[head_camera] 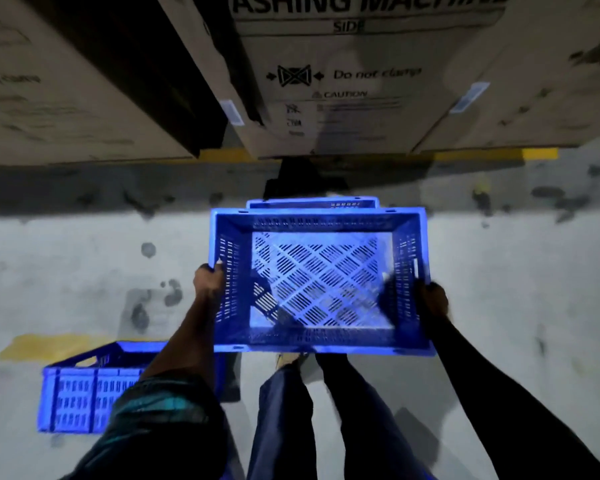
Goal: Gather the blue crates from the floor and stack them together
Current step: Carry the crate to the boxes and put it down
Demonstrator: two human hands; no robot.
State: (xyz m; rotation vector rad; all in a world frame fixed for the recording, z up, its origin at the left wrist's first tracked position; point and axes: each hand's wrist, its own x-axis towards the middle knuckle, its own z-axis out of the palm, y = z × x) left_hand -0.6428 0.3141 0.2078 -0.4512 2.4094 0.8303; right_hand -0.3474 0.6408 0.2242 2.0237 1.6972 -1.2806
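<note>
Both hands are closed on the blue crate [321,282]: the left hand [208,278] curls its grip over the rim of the left side wall, and the right hand [431,299] clamps the rim of the right side wall, so the crate hangs level between them, open side up, above the floor [66,265]. Beyond the hands, large cardboard boxes [354,81] stand in a row along the top of the view, the middle one printed with "WASHING MACHINE", "SIDE" and "Do not clamp". A yellow line [492,155] runs on the floor at their base. The grey floor is blotched with dark stains. The held crate has slotted walls and a lattice bottom, through which the floor shows. Just behind its far edge, the rim of another blue crate [312,203] peeks out, lower down. A third blue crate [84,393] sits on the floor to the left, beside the person's left forearm. Below the held crate, the legs [284,410] in dark trousers are visible.
</note>
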